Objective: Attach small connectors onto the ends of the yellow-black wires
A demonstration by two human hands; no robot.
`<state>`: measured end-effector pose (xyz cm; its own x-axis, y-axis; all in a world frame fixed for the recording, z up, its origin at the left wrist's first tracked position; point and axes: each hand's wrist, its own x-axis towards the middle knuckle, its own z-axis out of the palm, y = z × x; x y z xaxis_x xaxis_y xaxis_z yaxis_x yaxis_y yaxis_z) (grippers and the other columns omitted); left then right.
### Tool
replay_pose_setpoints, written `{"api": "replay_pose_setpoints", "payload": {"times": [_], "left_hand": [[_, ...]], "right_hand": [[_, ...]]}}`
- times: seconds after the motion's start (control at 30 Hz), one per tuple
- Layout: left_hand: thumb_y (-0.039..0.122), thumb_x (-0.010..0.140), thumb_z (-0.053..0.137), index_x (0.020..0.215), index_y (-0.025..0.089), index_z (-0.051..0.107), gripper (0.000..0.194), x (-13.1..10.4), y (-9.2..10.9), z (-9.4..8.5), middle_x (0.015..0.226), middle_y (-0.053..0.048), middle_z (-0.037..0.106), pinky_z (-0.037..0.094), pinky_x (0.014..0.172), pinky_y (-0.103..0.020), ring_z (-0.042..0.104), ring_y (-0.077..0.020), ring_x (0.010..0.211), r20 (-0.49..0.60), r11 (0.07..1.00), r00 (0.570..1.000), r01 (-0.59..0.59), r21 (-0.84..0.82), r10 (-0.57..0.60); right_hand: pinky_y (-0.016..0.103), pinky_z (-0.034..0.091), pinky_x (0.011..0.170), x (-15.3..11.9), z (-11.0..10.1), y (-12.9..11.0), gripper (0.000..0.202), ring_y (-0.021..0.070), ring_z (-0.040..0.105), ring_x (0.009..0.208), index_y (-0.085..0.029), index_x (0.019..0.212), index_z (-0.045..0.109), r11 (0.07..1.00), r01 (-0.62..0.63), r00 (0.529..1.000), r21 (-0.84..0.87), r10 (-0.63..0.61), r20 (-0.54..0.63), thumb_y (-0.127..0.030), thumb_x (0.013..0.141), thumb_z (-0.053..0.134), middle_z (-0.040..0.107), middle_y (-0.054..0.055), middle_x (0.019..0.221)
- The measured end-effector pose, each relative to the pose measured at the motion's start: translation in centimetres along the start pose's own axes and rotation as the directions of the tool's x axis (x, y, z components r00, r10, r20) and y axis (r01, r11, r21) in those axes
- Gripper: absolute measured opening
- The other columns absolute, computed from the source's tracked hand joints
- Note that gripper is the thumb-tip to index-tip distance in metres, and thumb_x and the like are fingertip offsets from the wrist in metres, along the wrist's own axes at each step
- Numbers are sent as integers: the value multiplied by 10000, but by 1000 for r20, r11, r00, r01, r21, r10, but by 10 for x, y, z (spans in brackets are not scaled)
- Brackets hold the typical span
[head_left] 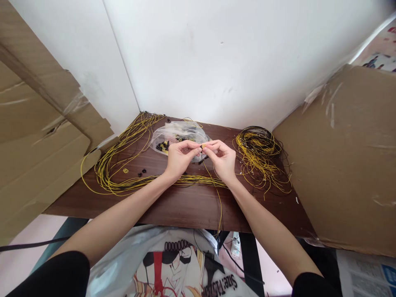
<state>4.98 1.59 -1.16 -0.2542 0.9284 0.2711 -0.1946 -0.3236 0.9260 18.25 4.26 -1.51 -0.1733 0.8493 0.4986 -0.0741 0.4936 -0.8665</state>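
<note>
My left hand and my right hand meet over the middle of the table, each closed in a pinch. Between their fingertips is a small black and yellow part, mostly covered by the fingers. From it a thin yellow wire hangs down past the table's front edge, with a darker strand near its top. Just behind my hands lies a clear plastic bag with small black and yellow pieces in it. A long bundle of yellow and black wires passes beneath my wrists.
A coiled heap of yellow and black wires lies at the right of the brown table. A few loose black pieces and a small yellow piece sit at left. Cardboard flanks both sides; a white wall stands behind.
</note>
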Motion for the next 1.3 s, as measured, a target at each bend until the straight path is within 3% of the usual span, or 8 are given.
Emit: {"api": "replay_pose_setpoints", "payload": {"times": [0.27, 0.5, 0.77, 1.03, 1.13, 1.3], "left_hand": [[191, 641, 748, 650, 134, 681, 89, -2, -4, 3, 749, -25, 665, 520, 609, -239, 597, -103, 625, -20, 990, 990, -139, 27, 139], [177, 660, 726, 676, 142, 678, 62, -3, -4, 1, 778, -35, 671, 534, 680, -257, 625, -126, 712, -12, 983, 986, -165, 82, 166], [176, 713, 684, 701, 146, 680, 33, -7, -10, 3, 804, -45, 682, 529, 711, -259, 637, -139, 760, -32, 935, 959, -268, 231, 283], [171, 748, 654, 707, 145, 687, 59, -8, -14, 2, 835, -62, 708, 523, 750, -274, 656, -154, 798, -36, 900, 940, -313, 303, 339], [176, 749, 660, 709, 143, 688, 59, -8, -13, 2, 833, -62, 707, 524, 736, -271, 655, -153, 784, -18, 903, 942, -316, 290, 336], [188, 750, 671, 704, 149, 681, 60, -6, -12, 0, 813, -55, 700, 521, 717, -271, 646, -146, 755, 17, 890, 928, -363, 276, 373]], "right_hand": [[333, 499, 756, 1, -1, 0, 114, 147, 622, 782, -198, 682, 629, 986, 141, 990, -89, -143, -7, -210, 790, 664, 658, 13, 791], [311, 511, 685, 5, -7, -4, 78, 146, 622, 757, -201, 730, 658, 997, 70, 992, -26, -67, 105, -243, 795, 663, 651, 23, 812], [328, 519, 685, -1, -1, 0, 108, 147, 623, 698, -201, 776, 651, 999, -9, 999, -43, 10, 38, -300, 817, 637, 649, 26, 792], [307, 468, 670, -5, 3, -5, 128, 147, 580, 729, -199, 709, 610, 982, 53, 999, -183, -54, 1, -262, 819, 631, 612, 14, 752], [313, 481, 672, -5, 3, -8, 148, 148, 585, 721, -198, 703, 607, 991, 5, 1000, -133, -2, 21, -287, 819, 632, 606, 14, 739], [325, 511, 664, 0, 1, -8, 184, 137, 604, 656, -189, 700, 615, 988, -124, 991, 93, 118, 67, -342, 754, 701, 593, 9, 745]]}}
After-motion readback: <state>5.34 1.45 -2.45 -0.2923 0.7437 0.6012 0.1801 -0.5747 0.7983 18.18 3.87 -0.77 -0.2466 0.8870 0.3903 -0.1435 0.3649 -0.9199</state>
